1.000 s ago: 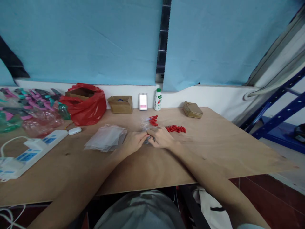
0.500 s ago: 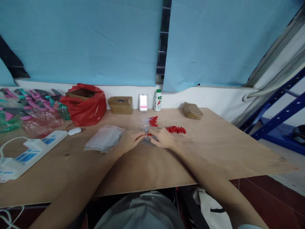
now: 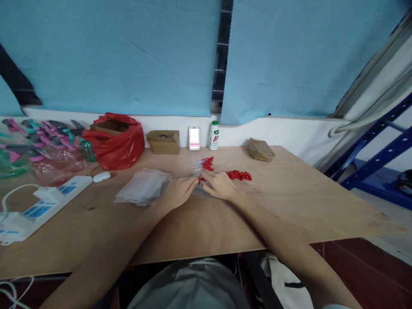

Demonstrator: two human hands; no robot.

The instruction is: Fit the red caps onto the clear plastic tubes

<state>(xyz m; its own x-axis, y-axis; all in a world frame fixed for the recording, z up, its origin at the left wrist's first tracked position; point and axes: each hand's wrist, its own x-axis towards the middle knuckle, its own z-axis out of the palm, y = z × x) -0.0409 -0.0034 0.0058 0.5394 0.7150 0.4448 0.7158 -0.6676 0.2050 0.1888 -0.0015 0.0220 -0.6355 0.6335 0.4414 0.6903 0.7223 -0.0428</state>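
Observation:
My left hand [image 3: 180, 189] and my right hand [image 3: 219, 185] meet fingertip to fingertip over the middle of the table. Both are closed in a pinch around a small red piece [image 3: 201, 180], partly covered by the fingers. Beneath them lie several thin clear sticks [image 3: 202, 192], partly hidden by my right hand. Just beyond the hands is a bunch of clear sticks with red ends [image 3: 207, 163]. A heap of small red bead-like pieces [image 3: 240, 175] lies right of my right hand. Clear plastic bags [image 3: 140, 187] are stacked left of my left hand.
At the back stand a red plastic bag [image 3: 124, 148], an open cardboard box [image 3: 163, 142], a phone-like screen [image 3: 194, 138] and a white bottle [image 3: 213, 136]. A brown package [image 3: 260, 149] lies right. Spray bottles [image 3: 58, 150] and a power strip [image 3: 48, 207] occupy the left side.
The fingers of both hands have shifted slightly around the small red piece, which now shows less between them. The heaps and sticks on the table look the same.

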